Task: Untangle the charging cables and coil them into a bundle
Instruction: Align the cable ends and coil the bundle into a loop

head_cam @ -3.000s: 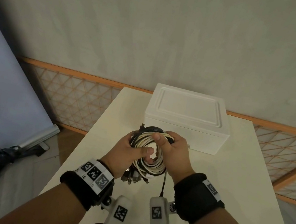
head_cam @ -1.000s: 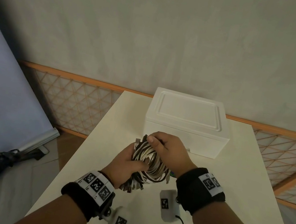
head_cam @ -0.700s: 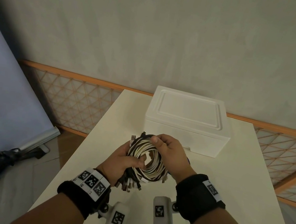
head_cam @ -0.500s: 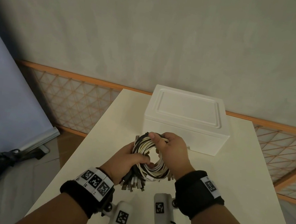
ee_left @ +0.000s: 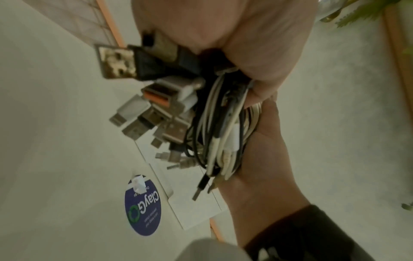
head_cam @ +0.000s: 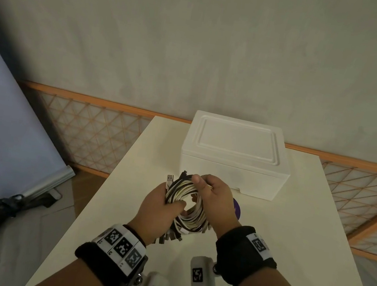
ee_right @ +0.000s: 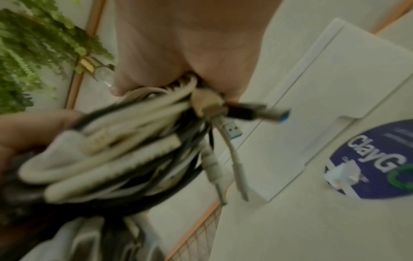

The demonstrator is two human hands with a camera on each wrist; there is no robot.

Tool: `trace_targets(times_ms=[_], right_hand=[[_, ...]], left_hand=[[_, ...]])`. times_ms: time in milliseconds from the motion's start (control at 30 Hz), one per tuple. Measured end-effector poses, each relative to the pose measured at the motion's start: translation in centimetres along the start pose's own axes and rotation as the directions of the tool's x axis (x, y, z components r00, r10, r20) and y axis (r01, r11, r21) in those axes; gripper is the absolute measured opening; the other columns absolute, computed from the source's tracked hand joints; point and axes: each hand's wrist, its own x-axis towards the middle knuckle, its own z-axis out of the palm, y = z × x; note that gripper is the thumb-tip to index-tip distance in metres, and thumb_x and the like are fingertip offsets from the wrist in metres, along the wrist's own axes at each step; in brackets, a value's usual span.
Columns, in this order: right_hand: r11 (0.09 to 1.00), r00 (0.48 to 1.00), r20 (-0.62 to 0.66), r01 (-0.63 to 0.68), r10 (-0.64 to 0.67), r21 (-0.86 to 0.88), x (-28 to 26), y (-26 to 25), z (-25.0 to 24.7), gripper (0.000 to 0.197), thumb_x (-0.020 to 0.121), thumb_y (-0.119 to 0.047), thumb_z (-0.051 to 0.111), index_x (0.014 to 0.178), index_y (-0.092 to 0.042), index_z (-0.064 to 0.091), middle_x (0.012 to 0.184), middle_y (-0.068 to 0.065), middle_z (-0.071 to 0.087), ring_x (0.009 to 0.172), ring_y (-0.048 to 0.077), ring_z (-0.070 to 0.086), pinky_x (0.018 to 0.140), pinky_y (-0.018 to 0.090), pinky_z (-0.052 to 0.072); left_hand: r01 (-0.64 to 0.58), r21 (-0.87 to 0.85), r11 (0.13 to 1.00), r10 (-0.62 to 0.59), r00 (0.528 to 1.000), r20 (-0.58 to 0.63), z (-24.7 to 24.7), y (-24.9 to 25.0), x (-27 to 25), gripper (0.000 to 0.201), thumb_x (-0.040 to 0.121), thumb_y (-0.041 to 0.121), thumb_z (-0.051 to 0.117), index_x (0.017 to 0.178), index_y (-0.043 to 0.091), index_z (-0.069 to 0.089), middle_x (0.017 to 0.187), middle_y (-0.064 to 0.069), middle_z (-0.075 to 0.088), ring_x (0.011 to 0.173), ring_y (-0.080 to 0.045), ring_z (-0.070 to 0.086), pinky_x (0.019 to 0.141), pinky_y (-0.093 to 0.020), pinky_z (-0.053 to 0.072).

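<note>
A coil of white and black charging cables (head_cam: 188, 202) hangs in the air above the table, held by both hands. My left hand (head_cam: 159, 208) grips its left side, thumb hooked through the loop. My right hand (head_cam: 214, 196) grips the top and right side, thumb on the strands. Several USB plugs (head_cam: 169, 236) stick out under the left hand, and one metal plug (head_cam: 170, 178) pokes up at the top left. In the left wrist view the plugs (ee_left: 156, 106) fan out below my palm. Blurred in the right wrist view, the cable bundle (ee_right: 125, 146) has loose plug ends (ee_right: 257, 111).
A white foam box (head_cam: 234, 157) with its lid on stands behind the hands on the cream table (head_cam: 303, 235). A round blue sticker (head_cam: 237, 208) lies on the table under my right hand. Orange lattice fencing (head_cam: 95, 133) and a grey wall stand behind.
Both hands have kept hold of the coil and turned it between them; it has tilted back and forth. The hands sit slightly further right than a second ago.
</note>
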Motion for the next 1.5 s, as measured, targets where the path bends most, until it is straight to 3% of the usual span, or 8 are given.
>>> trace_targets(times_ms=[167,367,500,700,1000,1133,1300,1500], right_hand=[[0.931,0.978,0.119,-0.201,0.172,0.305,-0.6,0.9,0.2,0.058,0.065,-0.059,0.072,0.096,-0.01,0.072,0.094,0.014,0.073,0.091,0.03,0.069,0.083,0.041,0.055],[0.965,0.986,-0.062,-0.141,0.158,0.22,-0.2,0.8,1.2,0.091,0.061,-0.073,0.068,0.088,0.014,0.057,0.078,0.033,0.06,0.062,0.027,0.056,0.065,0.037,0.049],[0.925,0.967,0.055,-0.254,0.248,0.285,0.3,0.9,1.4,0.074,0.069,-0.066,0.065,0.087,0.006,0.068,0.085,0.032,0.066,0.076,0.039,0.065,0.078,0.044,0.054],[0.732,0.799,0.35,-0.594,0.489,0.333,3.5,4.9,1.7,0.084,0.081,-0.077,0.035,0.112,-0.006,0.066,0.109,0.018,0.069,0.104,0.034,0.065,0.098,0.048,0.048],[0.598,0.734,-0.026,-0.531,0.679,0.601,10.5,9.6,-4.0,0.016,0.09,-0.009,0.055,0.104,-0.007,0.058,0.14,0.021,0.041,0.124,0.032,0.045,0.101,0.04,0.039],[0.575,0.719,-0.061,-0.498,0.692,0.649,11.5,9.5,-5.1,0.026,0.09,-0.011,0.054,0.116,-0.01,0.054,0.128,0.016,0.044,0.121,0.028,0.044,0.107,0.04,0.035],[0.472,0.644,-0.076,-0.469,0.761,0.746,9.5,10.6,-5.2,0.019,0.077,-0.019,0.066,0.091,-0.009,0.057,0.073,0.005,0.04,0.062,0.017,0.04,0.069,0.03,0.04],[0.459,0.625,-0.013,-0.559,0.78,0.69,0.6,12.6,-4.6,0.004,0.082,-0.017,0.059,0.082,-0.013,0.058,0.078,0.007,0.05,0.07,0.02,0.048,0.068,0.029,0.044]], left_hand=[[0.076,-0.214,0.974,-0.087,0.995,-0.039,0.0,0.2,-0.3,0.025,0.073,0.015,0.06,0.097,0.02,0.067,0.088,-0.009,0.073,0.084,-0.03,0.07,0.081,-0.053,0.056],[0.232,-0.427,0.874,-0.197,0.972,0.125,-0.5,0.8,-0.1,0.016,0.087,-0.005,0.052,0.101,0.001,0.056,0.068,-0.017,0.061,0.062,-0.027,0.064,0.06,-0.038,0.054],[0.261,-0.494,0.829,-0.213,0.965,0.152,-0.6,0.2,-0.1,0.024,0.074,-0.003,0.056,0.098,-0.001,0.056,0.066,-0.018,0.057,0.057,-0.026,0.061,0.058,-0.035,0.052],[0.248,-0.407,0.879,-0.264,0.964,0.016,-1.5,-1.4,0.4,0.026,0.083,-0.01,0.049,0.079,0.008,0.066,0.07,-0.015,0.067,0.065,-0.027,0.066,0.064,-0.038,0.053],[0.322,-0.475,0.819,-0.394,0.917,-0.058,-4.7,-3.8,1.3,0.01,0.082,-0.004,0.056,0.085,0.004,0.061,0.066,-0.018,0.061,0.069,-0.032,0.061,0.074,-0.044,0.051],[0.312,-0.492,0.813,-0.403,0.911,-0.088,-5.2,-4.1,2.0,0.011,0.082,-0.006,0.055,0.086,0.003,0.061,0.064,-0.018,0.061,0.065,-0.03,0.061,0.072,-0.041,0.051],[0.296,-0.462,0.836,-0.369,0.926,-0.076,-4.7,-4.0,2.3,0.011,0.083,-0.005,0.055,0.088,0.003,0.061,0.065,-0.018,0.061,0.068,-0.032,0.062,0.075,-0.045,0.051],[0.247,-0.45,0.858,-0.313,0.947,-0.076,-4.6,-3.0,2.4,0.014,0.084,-0.008,0.053,0.082,0.004,0.061,0.063,-0.018,0.06,0.064,-0.031,0.061,0.071,-0.043,0.051]])
